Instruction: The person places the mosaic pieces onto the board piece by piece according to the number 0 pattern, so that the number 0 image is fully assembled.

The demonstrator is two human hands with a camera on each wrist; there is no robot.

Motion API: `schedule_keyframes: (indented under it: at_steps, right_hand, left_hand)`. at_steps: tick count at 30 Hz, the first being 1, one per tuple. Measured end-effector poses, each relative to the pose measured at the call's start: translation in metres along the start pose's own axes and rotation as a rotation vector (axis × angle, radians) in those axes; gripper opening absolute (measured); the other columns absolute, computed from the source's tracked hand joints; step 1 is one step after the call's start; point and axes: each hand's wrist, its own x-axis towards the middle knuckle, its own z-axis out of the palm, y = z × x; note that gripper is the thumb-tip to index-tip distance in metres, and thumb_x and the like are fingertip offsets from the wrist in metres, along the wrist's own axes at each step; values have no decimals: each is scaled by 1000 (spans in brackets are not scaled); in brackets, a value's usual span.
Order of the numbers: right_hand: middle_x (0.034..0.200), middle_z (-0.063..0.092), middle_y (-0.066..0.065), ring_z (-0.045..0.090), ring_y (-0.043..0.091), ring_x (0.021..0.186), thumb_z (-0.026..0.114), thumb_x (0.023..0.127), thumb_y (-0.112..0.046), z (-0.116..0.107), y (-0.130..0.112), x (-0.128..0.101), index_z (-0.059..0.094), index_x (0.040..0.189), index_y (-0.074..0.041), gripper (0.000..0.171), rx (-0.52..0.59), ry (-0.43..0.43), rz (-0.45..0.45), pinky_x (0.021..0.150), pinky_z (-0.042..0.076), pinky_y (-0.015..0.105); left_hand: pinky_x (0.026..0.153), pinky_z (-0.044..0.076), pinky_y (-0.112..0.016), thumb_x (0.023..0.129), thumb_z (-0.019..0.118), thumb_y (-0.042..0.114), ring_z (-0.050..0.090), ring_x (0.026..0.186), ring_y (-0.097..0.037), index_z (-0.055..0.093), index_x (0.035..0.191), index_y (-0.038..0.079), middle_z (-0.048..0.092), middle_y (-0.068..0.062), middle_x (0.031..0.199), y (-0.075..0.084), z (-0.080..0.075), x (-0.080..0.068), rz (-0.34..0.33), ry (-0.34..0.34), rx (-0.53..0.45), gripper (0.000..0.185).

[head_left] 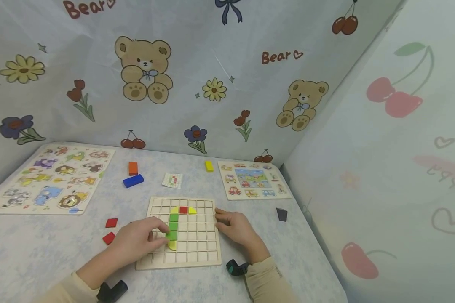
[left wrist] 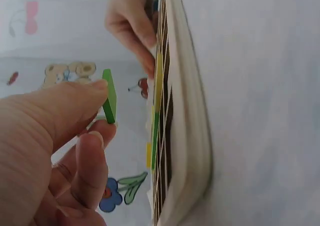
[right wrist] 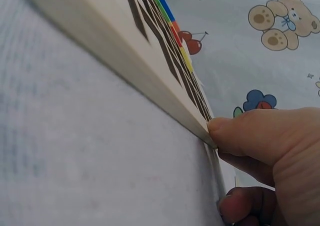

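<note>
My left hand (head_left: 138, 239) pinches a green square tile (left wrist: 110, 97) between thumb and fingers. The left wrist view has this tile tilted on edge, apart from the wooden grid board (head_left: 199, 252). In the head view the hand is over the board's left half. On the grid lie a column of green tiles (head_left: 173, 217), a yellow rounded piece (head_left: 172, 245) below them, and at the top a red square tile (head_left: 183, 210) between two yellow rounded pieces (head_left: 192, 210). My right hand (head_left: 236, 228) holds the board's right edge, thumb tip (right wrist: 220, 128) against it.
Two loose red tiles (head_left: 111, 222) lie left of the board. Behind it are an orange block (head_left: 133, 168), a blue block (head_left: 133, 181), a pattern card (head_left: 172, 180) and a yellow block (head_left: 209, 166). An animal puzzle (head_left: 60, 181), a vehicle puzzle (head_left: 229, 179) and a dark piece (head_left: 282, 214) flank these.
</note>
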Motion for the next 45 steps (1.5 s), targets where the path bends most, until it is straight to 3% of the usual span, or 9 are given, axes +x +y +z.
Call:
schedule_keyframes:
  at_steps: [4, 12, 17, 22, 26, 36, 41, 45]
  right_hand:
    - [146, 60, -1, 57, 23, 136, 71, 98, -23, -3, -2, 0, 70, 132, -10, 37, -9, 2, -3, 110, 47, 46]
    - [147, 60, -3, 56, 22, 137, 70, 98, -24, -2, -3, 0, 70, 133, -10, 37, -14, -3, 0, 110, 47, 45]
    - [146, 60, -4, 56, 22, 137, 71, 98, -24, -1, -4, -1, 70, 132, -11, 37, -17, -1, 7, 109, 47, 45]
    - [147, 60, -3, 56, 22, 137, 71, 98, -24, 0, -4, 0, 70, 132, -10, 37, -24, -2, 12, 110, 47, 46]
    - [147, 59, -3, 56, 22, 138, 71, 98, -25, 0, -4, 1, 70, 133, -11, 37, -27, -3, 16, 110, 46, 45]
    - [146, 60, -1, 56, 24, 137, 71, 97, -22, 1, -4, 0, 70, 132, -9, 37, -17, 7, 13, 110, 46, 47]
    - [147, 60, -1, 56, 24, 137, 71, 98, -23, 0, -3, 0, 70, 132, -9, 37, -16, 4, 11, 111, 46, 47]
    - [146, 60, -1, 56, 23, 137, 71, 98, -22, 1, -3, 0, 69, 132, -9, 37, -16, 3, 3, 110, 46, 46]
  left_hand:
    - [54, 39, -22, 84, 84, 41, 46, 62, 1, 70, 96, 42, 65, 24, 95, 11, 14, 1, 68, -16, 19, 18]
    - [54, 38, -19, 86, 83, 39, 46, 62, 7, 71, 91, 41, 63, 25, 94, 9, 33, 3, 229, -9, 99, 12]
    - [54, 39, -19, 88, 81, 36, 45, 61, 7, 74, 89, 40, 62, 24, 95, 8, 36, 4, 271, -21, 84, 8]
    - [57, 42, -19, 88, 81, 35, 52, 70, 7, 76, 88, 39, 63, 25, 95, 7, 37, 4, 294, -18, 86, 7]
    - [55, 41, -19, 87, 82, 34, 52, 70, 7, 77, 87, 38, 61, 24, 93, 7, 38, 5, 291, -5, 81, 7]
    - [50, 34, -20, 85, 84, 36, 41, 58, 5, 80, 88, 38, 50, 23, 80, 8, 40, 6, 207, -3, 72, 6]
    - [50, 37, -20, 87, 83, 34, 45, 60, 6, 79, 96, 37, 56, 24, 84, 7, 37, 6, 180, 9, 25, 11]
    - [49, 39, -22, 89, 81, 30, 47, 61, 4, 78, 104, 33, 63, 22, 94, 5, 23, 6, 116, 44, -8, 15]
